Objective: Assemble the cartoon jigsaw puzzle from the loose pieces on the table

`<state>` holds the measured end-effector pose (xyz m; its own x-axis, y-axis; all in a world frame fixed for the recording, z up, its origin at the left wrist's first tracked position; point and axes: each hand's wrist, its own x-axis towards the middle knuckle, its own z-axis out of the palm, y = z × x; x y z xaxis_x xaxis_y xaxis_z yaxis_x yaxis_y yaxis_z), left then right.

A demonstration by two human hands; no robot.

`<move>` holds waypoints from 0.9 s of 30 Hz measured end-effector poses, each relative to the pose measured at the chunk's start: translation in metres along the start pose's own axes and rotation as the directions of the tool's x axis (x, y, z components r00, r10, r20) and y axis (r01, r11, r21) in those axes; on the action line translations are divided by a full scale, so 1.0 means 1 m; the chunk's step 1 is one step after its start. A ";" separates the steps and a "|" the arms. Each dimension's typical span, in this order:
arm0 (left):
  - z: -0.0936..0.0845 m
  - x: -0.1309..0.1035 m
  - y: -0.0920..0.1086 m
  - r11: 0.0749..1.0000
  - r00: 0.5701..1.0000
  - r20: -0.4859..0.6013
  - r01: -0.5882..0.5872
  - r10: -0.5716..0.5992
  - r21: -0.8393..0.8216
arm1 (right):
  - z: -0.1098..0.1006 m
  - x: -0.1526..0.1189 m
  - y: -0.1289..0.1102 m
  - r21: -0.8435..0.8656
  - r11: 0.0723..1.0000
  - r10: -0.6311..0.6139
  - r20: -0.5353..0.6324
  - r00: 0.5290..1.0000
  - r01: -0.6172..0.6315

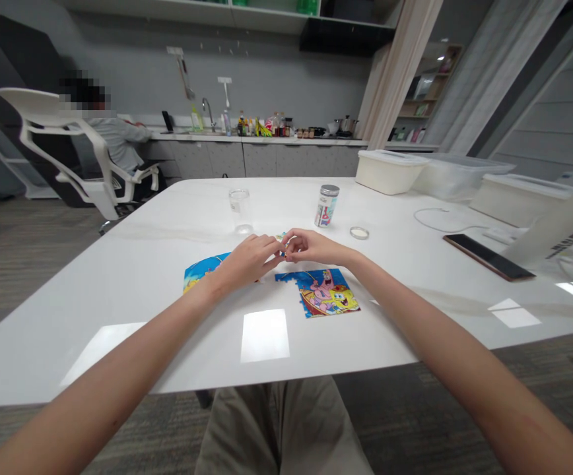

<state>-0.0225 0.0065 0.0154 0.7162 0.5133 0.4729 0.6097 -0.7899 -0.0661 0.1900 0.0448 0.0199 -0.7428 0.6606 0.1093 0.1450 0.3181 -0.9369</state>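
My left hand (pixel 253 257) and my right hand (pixel 315 247) meet over the table, fingertips pinched close together around a small coloured puzzle piece (pixel 283 253), mostly covered by the fingers. Just behind the fingers, more coloured pieces (pixel 280 236) show in part. Below my right hand lies a joined section of a cartoon jigsaw puzzle (pixel 330 294), with a pink and a yellow figure on blue and an uneven left edge. Another blue and yellow puzzle section (pixel 204 268) lies left of my left hand, which partly covers it.
On the white table (pixel 192 356) stand a clear jar (pixel 239 211) and a printed can with a grey lid (pixel 327 206). A round lid (pixel 359 233) lies beside the can. Storage boxes (pixel 390 173) and a dark phone (pixel 487 256) are at right. A person (pixel 118 142) sits far left.
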 end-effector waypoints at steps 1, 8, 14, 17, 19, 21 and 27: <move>0.000 0.000 0.000 1.000 1.000 0.004 0.000 0.000 -0.006 | 0.000 0.000 -0.001 0.018 1.000 0.000 -0.007 1.000 0.000; 0.001 0.000 0.001 1.000 1.000 -0.003 0.017 -0.017 -0.008 | 0.003 0.000 -0.004 0.073 0.997 0.008 -0.057 0.998 -0.004; -0.001 -0.001 0.003 0.999 1.000 0.019 -0.021 0.021 0.024 | 0.006 0.001 -0.005 0.053 0.999 -0.005 -0.047 0.999 0.007; -0.002 -0.001 0.003 0.999 0.998 0.052 -0.036 0.035 0.020 | 0.007 0.002 -0.004 0.043 0.999 -0.001 -0.030 1.000 0.002; -0.002 -0.001 0.003 0.998 0.996 0.070 -0.054 0.052 0.032 | 0.007 0.002 -0.003 0.034 0.999 -0.002 -0.020 1.000 0.003; -0.002 -0.001 0.003 0.996 0.994 0.075 -0.078 0.075 0.043 | 0.007 0.002 -0.002 0.021 1.000 -0.007 -0.015 1.000 0.008; -0.004 -0.001 0.006 0.993 0.996 0.041 -0.078 0.075 0.092 | 0.007 0.001 -0.003 -0.016 1.000 -0.024 0.030 0.999 0.025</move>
<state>-0.0204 0.0000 0.0180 0.7730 0.4662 0.4303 0.5807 -0.7931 -0.1838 0.1843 0.0399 0.0201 -0.7655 0.6318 0.1217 0.1370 0.3449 -0.9286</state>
